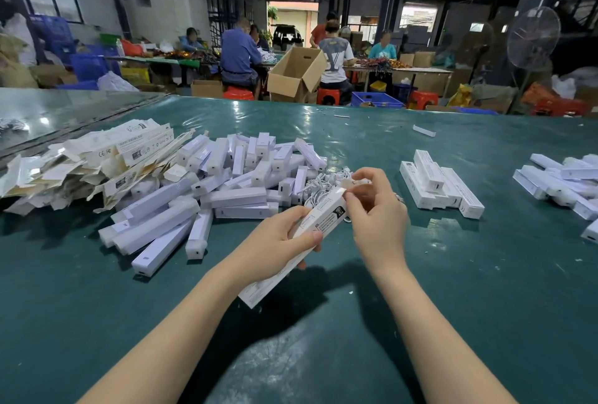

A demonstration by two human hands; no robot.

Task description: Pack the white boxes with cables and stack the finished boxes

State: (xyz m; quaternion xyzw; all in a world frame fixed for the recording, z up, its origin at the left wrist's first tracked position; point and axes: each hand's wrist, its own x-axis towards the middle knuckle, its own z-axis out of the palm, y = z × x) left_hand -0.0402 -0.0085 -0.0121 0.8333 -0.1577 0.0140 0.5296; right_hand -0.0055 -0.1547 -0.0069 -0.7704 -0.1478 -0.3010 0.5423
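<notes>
White box [325, 214], printed label illegible: gripped by left hand [278, 240], far end pinched by right hand [372, 206]. Flattened cartons [106, 158], far left of left hand: marked "CE FC".

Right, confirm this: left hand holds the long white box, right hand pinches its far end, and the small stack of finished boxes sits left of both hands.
One slip: in the head view the stack of finished boxes sits right of both hands, not left. The left hand does hold the long white box, and the right hand pinches its far end.
</notes>
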